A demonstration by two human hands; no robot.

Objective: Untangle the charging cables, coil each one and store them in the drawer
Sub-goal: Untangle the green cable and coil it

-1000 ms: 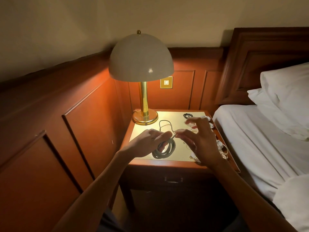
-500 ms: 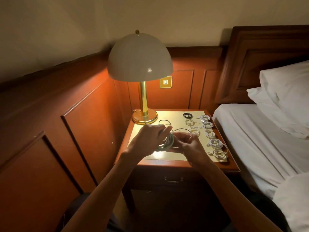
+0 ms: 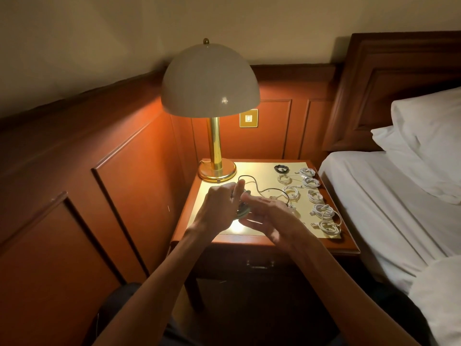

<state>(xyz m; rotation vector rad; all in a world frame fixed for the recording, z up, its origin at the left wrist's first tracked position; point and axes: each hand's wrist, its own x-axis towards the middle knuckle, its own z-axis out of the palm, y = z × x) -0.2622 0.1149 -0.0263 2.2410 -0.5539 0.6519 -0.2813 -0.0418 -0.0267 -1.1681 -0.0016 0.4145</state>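
Two hands meet over the front half of the nightstand [image 3: 237,242]. The left hand [image 3: 217,208] is turned knuckles-up, its fingers curled round the dark cable [image 3: 243,213], a grey-green coil held just above the tabletop. The right hand [image 3: 270,217] faces the coil with fingers straight and spread, gripping nothing; blur hides whether its fingertips touch the coil. The cable's loose tail [image 3: 258,190] loops away across the top, near the lamp [image 3: 217,171]. White coiled cables [image 3: 321,211] sit in rows along the right side, with a small black coil [image 3: 281,168] at the back. Below, the drawer [image 3: 259,264] is closed.
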